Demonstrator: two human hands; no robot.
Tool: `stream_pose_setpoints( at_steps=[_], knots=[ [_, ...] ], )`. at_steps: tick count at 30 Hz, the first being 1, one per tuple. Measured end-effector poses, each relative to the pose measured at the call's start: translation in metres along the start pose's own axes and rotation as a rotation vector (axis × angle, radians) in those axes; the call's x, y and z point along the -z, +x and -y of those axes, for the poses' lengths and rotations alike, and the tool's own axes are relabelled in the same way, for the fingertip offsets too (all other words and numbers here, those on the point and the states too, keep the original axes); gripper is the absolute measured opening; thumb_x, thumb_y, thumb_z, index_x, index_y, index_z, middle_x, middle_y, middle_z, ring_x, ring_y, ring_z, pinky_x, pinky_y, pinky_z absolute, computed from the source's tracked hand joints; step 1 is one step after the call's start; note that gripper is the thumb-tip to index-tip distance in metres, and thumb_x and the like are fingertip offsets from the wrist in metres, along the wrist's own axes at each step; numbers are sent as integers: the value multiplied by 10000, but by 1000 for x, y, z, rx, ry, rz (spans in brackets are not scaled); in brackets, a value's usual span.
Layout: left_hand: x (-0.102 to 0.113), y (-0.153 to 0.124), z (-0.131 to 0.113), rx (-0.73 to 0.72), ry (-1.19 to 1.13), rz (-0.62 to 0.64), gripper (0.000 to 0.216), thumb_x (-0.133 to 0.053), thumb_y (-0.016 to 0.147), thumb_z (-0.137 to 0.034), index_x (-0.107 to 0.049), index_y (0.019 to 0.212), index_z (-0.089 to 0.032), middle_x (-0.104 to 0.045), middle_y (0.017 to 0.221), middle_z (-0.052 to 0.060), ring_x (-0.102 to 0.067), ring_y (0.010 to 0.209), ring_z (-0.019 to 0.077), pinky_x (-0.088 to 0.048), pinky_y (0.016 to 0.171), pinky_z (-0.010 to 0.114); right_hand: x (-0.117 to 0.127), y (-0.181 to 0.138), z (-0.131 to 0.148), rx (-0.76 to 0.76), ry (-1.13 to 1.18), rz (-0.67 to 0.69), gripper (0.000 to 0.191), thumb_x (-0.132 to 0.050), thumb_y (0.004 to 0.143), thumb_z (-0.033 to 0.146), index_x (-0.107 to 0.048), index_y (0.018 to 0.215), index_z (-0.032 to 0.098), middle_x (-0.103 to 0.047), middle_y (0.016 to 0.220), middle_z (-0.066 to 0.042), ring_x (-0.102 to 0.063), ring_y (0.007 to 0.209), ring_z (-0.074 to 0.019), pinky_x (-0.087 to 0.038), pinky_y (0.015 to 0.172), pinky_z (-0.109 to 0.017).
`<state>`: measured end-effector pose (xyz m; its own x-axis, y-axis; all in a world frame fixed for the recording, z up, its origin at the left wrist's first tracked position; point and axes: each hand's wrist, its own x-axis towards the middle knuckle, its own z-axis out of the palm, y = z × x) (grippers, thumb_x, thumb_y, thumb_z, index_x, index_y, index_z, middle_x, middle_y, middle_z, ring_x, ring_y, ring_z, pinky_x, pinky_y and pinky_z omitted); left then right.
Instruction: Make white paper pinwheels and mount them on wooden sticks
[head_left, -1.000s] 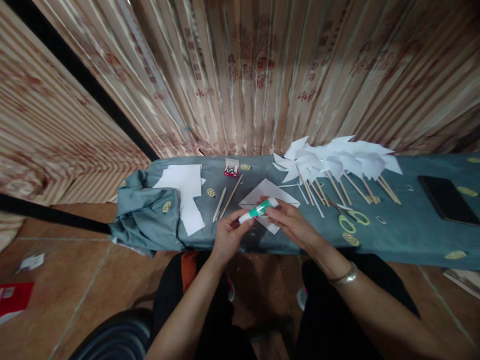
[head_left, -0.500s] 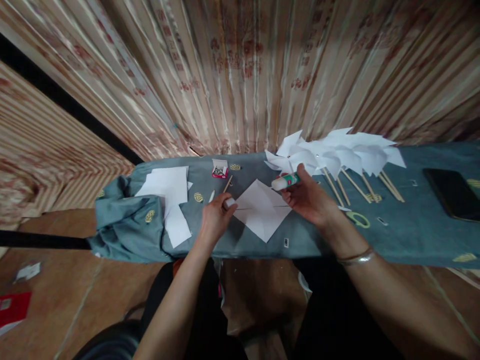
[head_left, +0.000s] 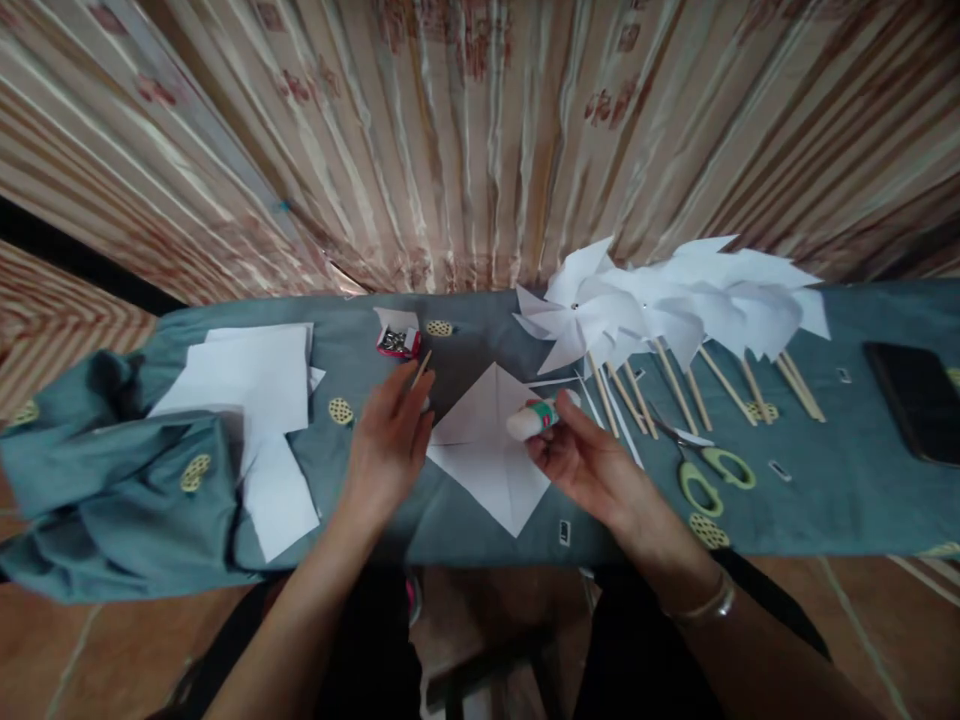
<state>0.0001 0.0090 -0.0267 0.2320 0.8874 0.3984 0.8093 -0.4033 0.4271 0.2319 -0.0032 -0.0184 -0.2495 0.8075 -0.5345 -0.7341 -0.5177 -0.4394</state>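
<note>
My right hand grips a glue stick with a green label, its pale end pointing left over the paper. Under it lies a white paper square, turned cornerwise, with crease lines and a slit at its left corner. My left hand is closed at the paper's left side. A bit of a small white cap shows between its thumb and fingers, mostly hidden. Just beyond the fingertips is a thin wooden stick, its lower end covered by the hand.
Paper pinwheels on wooden sticks overlap at the back right. Green-handled scissors and paper strips lie nearer. A black phone rests far right. An opened red box of small metal pieces stands behind my left hand; white sheets lie left.
My left hand has moved left, away from the paper's corner, with the cap. The glue stick in my right hand has come lower over the paper. The view has shifted, revealing the scissors.
</note>
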Motion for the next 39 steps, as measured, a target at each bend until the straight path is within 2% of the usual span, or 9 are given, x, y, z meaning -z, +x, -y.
stream_pose_setpoints(
  at_steps=[5,9,11,18,23,26,31,34,39],
  knots=[
    [0,-12,-13,-110,86,32,380,-489,887,-165,-580,1243,-262,-568,1301,107,-603,943,259,-463,892,509,0,2,-3,2,11,-46,255,-837,650,360,-660,782,230,-715,749,62,-629,595,-62,-508,497,-145],
    [-8,-28,-23,-194,1,61,354,-499,888,-133,-593,1210,-245,-625,1205,95,-563,1066,272,-488,891,460,-1,1,-1,-19,-23,-9,264,-809,682,392,-675,809,204,-697,705,54,-606,551,-43,-453,434,-111],
    [-13,-37,-31,-247,-62,145,316,-511,906,-193,-588,1211,-216,-629,1206,106,-542,1120,274,-493,913,450,-2,0,1,-55,-8,8,284,-816,675,360,-689,840,167,-684,672,46,-593,529,-36,-442,430,-101],
    [-22,-50,-47,-277,1,393,506,-557,887,-428,-499,1347,-225,-428,1458,175,-314,1389,371,-348,1054,600,-5,-1,1,-74,57,26,169,-756,721,237,-693,846,141,-688,658,25,-583,532,-47,-460,461,-120],
    [-22,-50,-46,-243,-84,367,423,-548,904,-371,-544,1296,-211,-464,1432,176,-364,1368,351,-293,1085,609,-6,-3,0,-28,-18,101,126,-696,722,230,-688,842,192,-720,775,24,-563,562,-40,-474,525,-128],
    [-17,-46,-48,-66,-338,272,403,-587,886,-321,-550,1264,-187,-565,1304,159,-505,1237,295,-387,1043,532,-10,-8,-1,19,-66,134,148,-671,710,225,-684,857,229,-732,832,17,-575,601,-67,-498,579,-170],
    [-6,-36,-54,457,-1004,141,537,-774,706,-384,-577,1161,-178,-641,1069,87,-613,858,176,-530,756,319,-15,-13,-11,12,-78,213,266,-699,659,148,-669,900,255,-729,965,21,-615,693,-77,-510,668,-186],
    [-1,-29,-57,604,-1261,96,518,-832,622,-329,-617,1070,-181,-660,1029,60,-616,827,152,-515,713,269,-16,-14,-19,-6,-117,277,275,-714,654,110,-673,894,238,-723,953,28,-635,763,-73,-506,717,-169],
    [3,-25,-63,736,-1436,56,352,-818,623,-220,-645,927,-178,-707,925,22,-646,806,131,-518,748,254,-17,-16,-26,-29,-179,322,264,-721,662,92,-687,887,227,-720,961,18,-655,842,-92,-517,762,-184]
  ],
)
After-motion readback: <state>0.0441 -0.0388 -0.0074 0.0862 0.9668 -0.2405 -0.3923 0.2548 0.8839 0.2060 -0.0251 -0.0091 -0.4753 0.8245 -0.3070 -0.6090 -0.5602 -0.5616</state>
